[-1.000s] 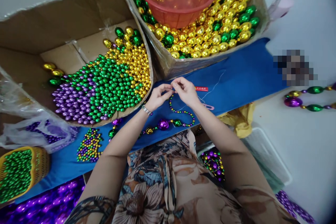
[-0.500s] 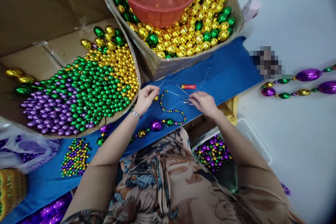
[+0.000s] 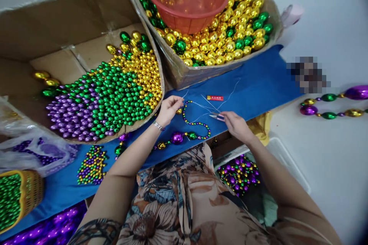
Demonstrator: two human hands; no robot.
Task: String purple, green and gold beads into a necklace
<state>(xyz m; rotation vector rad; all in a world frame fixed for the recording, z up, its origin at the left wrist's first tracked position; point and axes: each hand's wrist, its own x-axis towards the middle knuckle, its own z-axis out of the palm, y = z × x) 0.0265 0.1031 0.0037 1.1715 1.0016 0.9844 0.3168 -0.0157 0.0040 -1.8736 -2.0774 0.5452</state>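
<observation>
My left hand (image 3: 171, 108) is closed in a pinch, and a thin white thread (image 3: 185, 94) sticks out past its fingertips. My right hand (image 3: 235, 124) is closed on small thread snips (image 3: 217, 116), whose pointed blades face left. Between the hands, a curved string of small green, gold and purple beads (image 3: 209, 131) lies on the blue cloth (image 3: 258, 78). It leads to larger beads, among them a round purple bead (image 3: 177, 138). Loose white threads spread from the string toward the snips. A small red packet (image 3: 215, 98) lies just beyond them.
Cardboard boxes of beads stand behind: one with small beads (image 3: 115, 99), one with large gold beads (image 3: 218, 46) and a red basket (image 3: 186, 11). At left are a pile of small beads (image 3: 92, 164) and a yellow basket (image 3: 31, 191). A bead necklace (image 3: 329, 97) is at right.
My right hand has taken up the snips from the cloth, and their blades now show beyond its fingers. My left hand keeps its pinch. The whole view has shifted slightly.
</observation>
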